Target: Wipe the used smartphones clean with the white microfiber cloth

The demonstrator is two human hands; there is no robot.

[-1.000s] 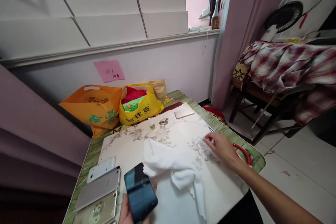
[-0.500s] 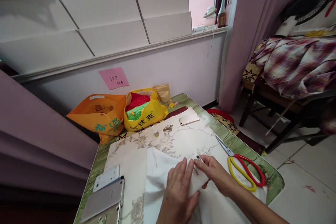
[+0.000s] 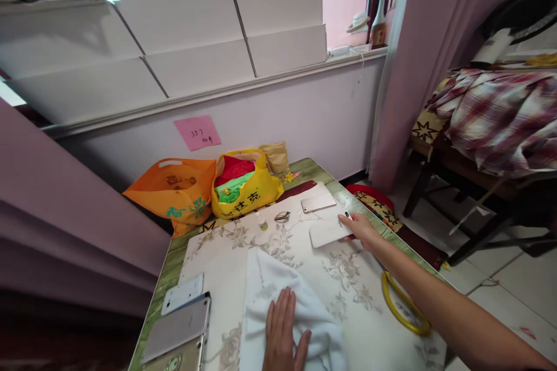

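Observation:
My right hand (image 3: 360,229) grips one end of a white smartphone (image 3: 327,233), back side up, over the far right part of the table. Just beyond it lies another pale phone (image 3: 318,203). My left hand (image 3: 282,324) rests flat, fingers stretched, on a crumpled white cloth (image 3: 265,284). Under my right forearm are scissors (image 3: 402,313); their yellow handle shows and the rest is mostly hidden. On the left side of the table lie a white phone (image 3: 183,294), a grey phone (image 3: 176,330) and a gold phone (image 3: 185,358) with a ring on its back.
A floral cloth (image 3: 230,278) covers the green table. At its far end stand an orange bag (image 3: 169,194), a yellow bag (image 3: 248,191) and a brown paper packet (image 3: 276,157). A tiny bottle (image 3: 262,222) and a small metal item (image 3: 282,217) lie mid-table. A chair (image 3: 439,174) stands right.
My right hand has carried the white smartphone off the cloth, away to the far right. My left hand has let go of the phone and lies on the cloth. The view has shifted slightly.

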